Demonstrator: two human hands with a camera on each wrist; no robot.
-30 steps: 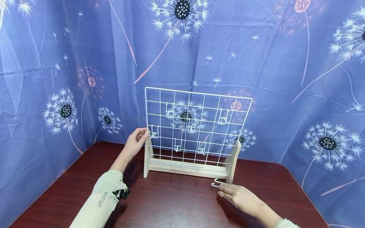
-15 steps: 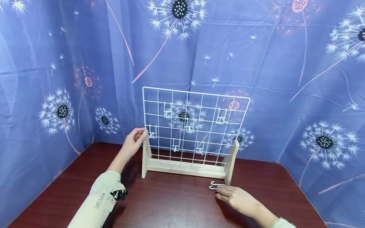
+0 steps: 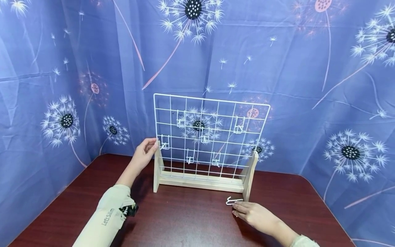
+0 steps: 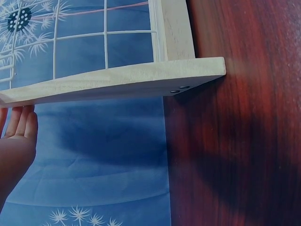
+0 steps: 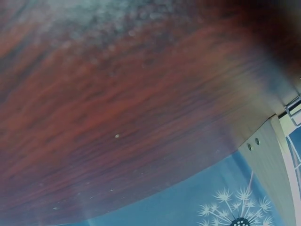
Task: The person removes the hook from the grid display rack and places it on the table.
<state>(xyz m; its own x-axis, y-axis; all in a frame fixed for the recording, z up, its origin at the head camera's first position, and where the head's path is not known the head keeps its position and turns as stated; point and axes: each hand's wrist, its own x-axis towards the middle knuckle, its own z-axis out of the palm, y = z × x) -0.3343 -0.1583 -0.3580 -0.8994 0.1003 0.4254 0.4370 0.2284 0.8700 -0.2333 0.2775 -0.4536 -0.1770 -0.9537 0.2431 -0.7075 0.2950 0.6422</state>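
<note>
A white wire grid [image 3: 213, 100] stands upright in a pale wooden stand [image 3: 202, 185], with several white wire hooks hanging on it, one of them a hook [image 3: 238, 129] at upper right. My left hand [image 3: 143, 154] holds the top of the stand's left upright, beside the grid's edge. In the left wrist view its fingers [image 4: 21, 125] touch the upright's outer face. Low over the table, my right hand [image 3: 257, 218] pinches a loose white wire hook [image 3: 229, 201]. The hook's bent ends point left, just in front of the right upright [image 3: 250, 178]; its rear part is hidden by the fingers.
The dark red-brown table [image 3: 185, 219] has rounded back corners. A blue curtain [image 3: 277, 68] with a dandelion print hangs close behind and at both sides. In the right wrist view, the stand's right upright [image 5: 270, 165] shows at the right edge.
The right hand has drawn the hook slightly left and nearer, and turned it so its two ends look closer together. The left hand keeps its place on the stand; the head view shifted slightly.
</note>
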